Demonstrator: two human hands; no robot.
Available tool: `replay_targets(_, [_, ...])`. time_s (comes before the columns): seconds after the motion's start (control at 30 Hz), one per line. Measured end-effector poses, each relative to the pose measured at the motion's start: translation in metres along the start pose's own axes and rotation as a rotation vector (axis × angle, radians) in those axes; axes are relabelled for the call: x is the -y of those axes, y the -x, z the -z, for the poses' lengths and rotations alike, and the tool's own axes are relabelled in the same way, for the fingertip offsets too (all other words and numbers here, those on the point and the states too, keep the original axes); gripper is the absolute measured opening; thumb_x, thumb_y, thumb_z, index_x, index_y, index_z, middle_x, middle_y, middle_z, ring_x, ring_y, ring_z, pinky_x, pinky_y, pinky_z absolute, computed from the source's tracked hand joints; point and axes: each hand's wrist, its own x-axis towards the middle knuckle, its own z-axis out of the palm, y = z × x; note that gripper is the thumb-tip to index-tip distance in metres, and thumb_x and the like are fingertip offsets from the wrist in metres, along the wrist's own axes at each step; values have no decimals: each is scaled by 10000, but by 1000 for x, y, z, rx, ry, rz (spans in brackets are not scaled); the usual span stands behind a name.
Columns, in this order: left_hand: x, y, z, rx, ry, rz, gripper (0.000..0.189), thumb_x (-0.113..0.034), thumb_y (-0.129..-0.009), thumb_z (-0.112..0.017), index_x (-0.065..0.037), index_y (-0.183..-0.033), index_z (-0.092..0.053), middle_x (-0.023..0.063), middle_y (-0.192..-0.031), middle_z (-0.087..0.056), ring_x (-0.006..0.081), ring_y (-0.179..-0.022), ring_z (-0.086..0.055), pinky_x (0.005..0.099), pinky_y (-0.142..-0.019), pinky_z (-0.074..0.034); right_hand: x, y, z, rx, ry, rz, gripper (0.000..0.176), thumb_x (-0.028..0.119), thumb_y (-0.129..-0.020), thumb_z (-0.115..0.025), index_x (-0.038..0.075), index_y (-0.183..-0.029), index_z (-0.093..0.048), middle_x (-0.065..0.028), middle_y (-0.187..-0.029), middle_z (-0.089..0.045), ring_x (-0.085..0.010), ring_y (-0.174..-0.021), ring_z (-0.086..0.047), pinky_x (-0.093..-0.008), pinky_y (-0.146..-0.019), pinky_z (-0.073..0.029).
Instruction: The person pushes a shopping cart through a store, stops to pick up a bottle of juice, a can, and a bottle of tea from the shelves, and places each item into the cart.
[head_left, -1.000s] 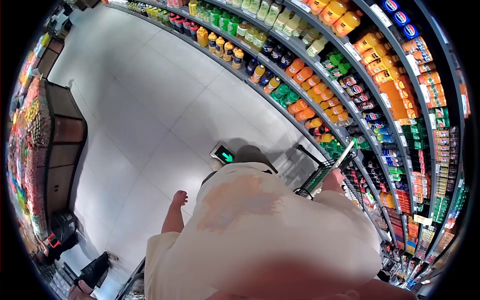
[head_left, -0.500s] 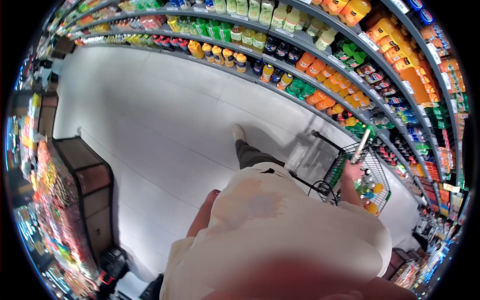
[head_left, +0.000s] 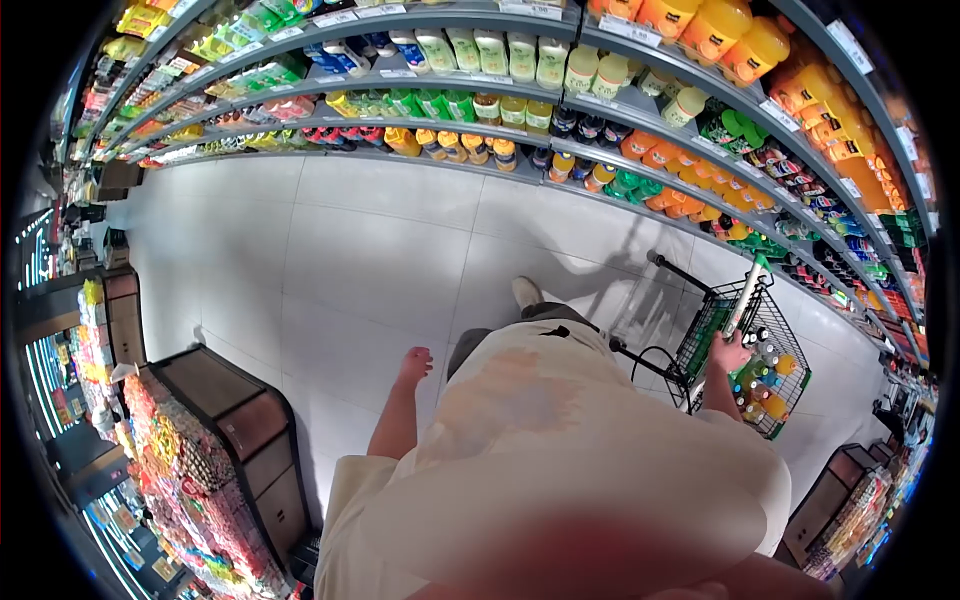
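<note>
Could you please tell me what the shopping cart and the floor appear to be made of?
The shopping cart looks like dark coated metal wire, judging by its thin open mesh. Its handle, gripped by the right hand, seems to be green-and-white plastic. The floor appears to be glossy pale tile, with grout lines and soft reflections.

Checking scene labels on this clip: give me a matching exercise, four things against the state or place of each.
Things:
1. left hand
2. right hand
3. cart
4. shoe

States:
A. grips the handle
B. carries bottles
C. hangs free, holding nothing
D. planted on the floor, ahead of the body

Pairs: 1-C, 2-A, 3-B, 4-D
</note>
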Motion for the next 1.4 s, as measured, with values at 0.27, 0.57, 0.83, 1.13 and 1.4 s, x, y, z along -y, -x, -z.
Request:
replay_targets(0.27, [-88, -85, 63, 191, -360, -136, 309, -288, -1000, -592, -96, -1234, -661, 88, -978, -744, 211, -767, -711, 367, -577, -535, 56, 83, -2, -114, -113, 32, 554, 398, -728, -804, 233, -1248, -707, -257, -1200, -514, -468, -1109, -548, -538, -982, -479])
replay_targets(0.57, [-215, -235, 175, 403, -841, -568, 301, -303, -995, -596, -71, -1157, -697, 139, -922, -756, 248, -760, -730, 381, -696, -596, 143, 191, -7, -77, -52, -83, 503, 400, -779, -789, 187, -1228, -714, -288, -1243, -485, -515, -1125, -518, -551, -1011, -474])
replay_targets(0.83, [-340, -277, 277, 340, -859, -221, 207, -205, -971, -628, -52, -1104, -671, 113, -927, -734, 214, -713, -704, 359, -598, -572, 259, 308, 20, -134, -84, -155, 446, 315, -741, -774, 200, -1169, -719, -241, -1184, -521, -472, -1121, -554, -538, -934, -534])
replay_targets(1.13, [-359, -315, 338, 614, -804, -391, 158, -114, -975, -617, -48, -1116, -639, 104, -857, -718, 206, -712, -690, 365, -623, -577, 350, 429, 16, -208, -247, -100, 382, 271, -677, -806, 192, -1023, -667, -216, -1088, -520, -453, -1071, -534, -539, -852, -490])
replay_targets(1.4, [-420, -226, 278, 784, -1135, -1201, 231, -155, -959, -655, -64, -1171, -670, 87, -987, -721, 211, -915, -690, 347, -852, -551, 433, 552, 35, -173, -400, -137, 329, 197, -763, -743, 153, -1063, -614, -237, -1211, -479, -460, -1165, -490, -584, -979, -408])
